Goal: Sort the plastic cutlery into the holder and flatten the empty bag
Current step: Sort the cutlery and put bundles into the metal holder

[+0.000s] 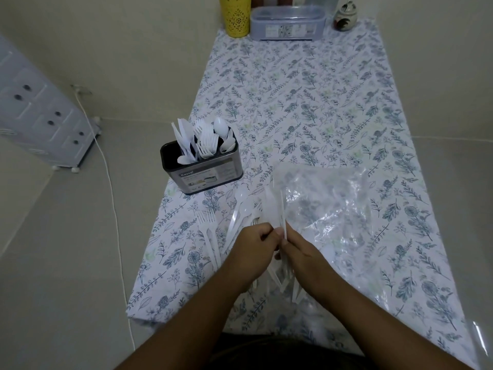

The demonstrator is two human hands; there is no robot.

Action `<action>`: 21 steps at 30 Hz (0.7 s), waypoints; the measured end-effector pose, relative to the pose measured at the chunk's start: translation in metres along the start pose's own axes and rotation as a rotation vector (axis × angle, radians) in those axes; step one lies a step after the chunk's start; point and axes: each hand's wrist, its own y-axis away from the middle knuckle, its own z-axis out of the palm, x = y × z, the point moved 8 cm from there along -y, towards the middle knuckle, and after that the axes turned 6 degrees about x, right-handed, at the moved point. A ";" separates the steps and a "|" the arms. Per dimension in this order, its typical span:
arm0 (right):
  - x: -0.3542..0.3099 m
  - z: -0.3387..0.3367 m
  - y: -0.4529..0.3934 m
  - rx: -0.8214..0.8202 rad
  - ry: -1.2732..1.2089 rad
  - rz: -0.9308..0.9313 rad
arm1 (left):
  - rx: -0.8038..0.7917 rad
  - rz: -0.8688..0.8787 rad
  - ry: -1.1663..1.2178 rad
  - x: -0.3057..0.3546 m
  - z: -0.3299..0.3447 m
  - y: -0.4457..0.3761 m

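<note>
Both hands meet over the near middle of the tabletop [333, 84], which wears a flowered cloth. The left hand [254, 252] is curled into a narrow grip on a bunch of white plastic cutlery [282, 281] whose handles fan out below the knuckles toward the person. The right hand [304, 259] pinches one thin white piece [283, 222] between thumb and fingertips, held nearly upright just beside the left thumb; which kind of piece it is cannot be told. Just left of the hands, loose forks [206, 222] and a spoon [238, 206] lie flat on the cloth. To the right, the clear plastic bag [333, 209] lies crumpled and spread out, its near edge touching the cutlery pile. Farther off to the left, near the tabletop's edge, stands the dark holder [210, 173], its compartments filled with upright knives, forks and spoons. At the far end sit a yellow cup [236, 17], a clear lidded box [288, 24] and a small jar [345, 18].
</note>
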 end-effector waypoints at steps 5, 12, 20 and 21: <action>-0.015 -0.014 -0.012 0.026 0.231 -0.136 | 0.077 0.123 -0.068 0.009 -0.006 -0.010; -0.016 -0.045 -0.028 0.248 0.272 -0.199 | 0.089 0.190 0.008 0.018 -0.005 -0.021; -0.026 -0.054 -0.028 0.346 0.182 -0.246 | 0.178 0.350 -0.091 0.022 -0.004 -0.025; -0.023 -0.052 -0.029 0.344 0.197 -0.247 | 0.171 0.379 -0.153 0.018 -0.001 -0.025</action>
